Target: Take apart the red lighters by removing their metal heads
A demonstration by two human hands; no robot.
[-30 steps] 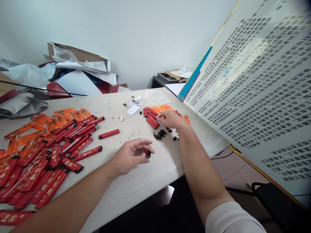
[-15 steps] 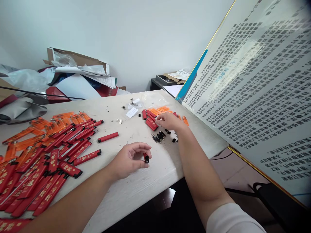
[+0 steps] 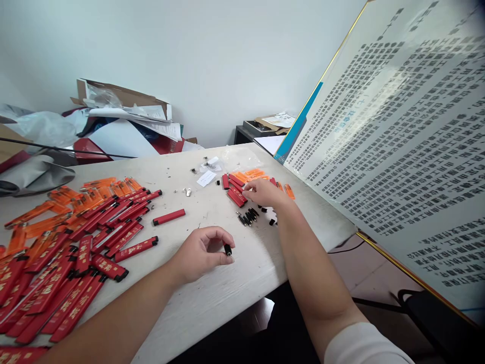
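Observation:
My left hand (image 3: 204, 253) is above the front of the table. Its thumb and index finger pinch a narrow piece that looks like a red lighter (image 3: 228, 249), seen end-on with its black end and a silver tip towards me. My right hand (image 3: 262, 192) reaches over a small group of flat red lighter cases (image 3: 235, 196). Its fingers are bent together, and what they hold, if anything, is hidden. Small black parts with metal tips (image 3: 248, 216) lie just in front of that hand. Orange see-through pieces (image 3: 253, 174) lie behind it.
A large heap of red lighters (image 3: 68, 285) and orange pieces (image 3: 81, 197) covers the table's left side. One red lighter (image 3: 168, 217) lies apart. A paper slip (image 3: 206, 178) and small metal bits (image 3: 188, 192) lie farther back. A big printed board (image 3: 386, 141) leans at the right.
The piece in my left hand has turned slightly, so less of its red side shows. My right hand stays over the red cases. The view has shifted a little.

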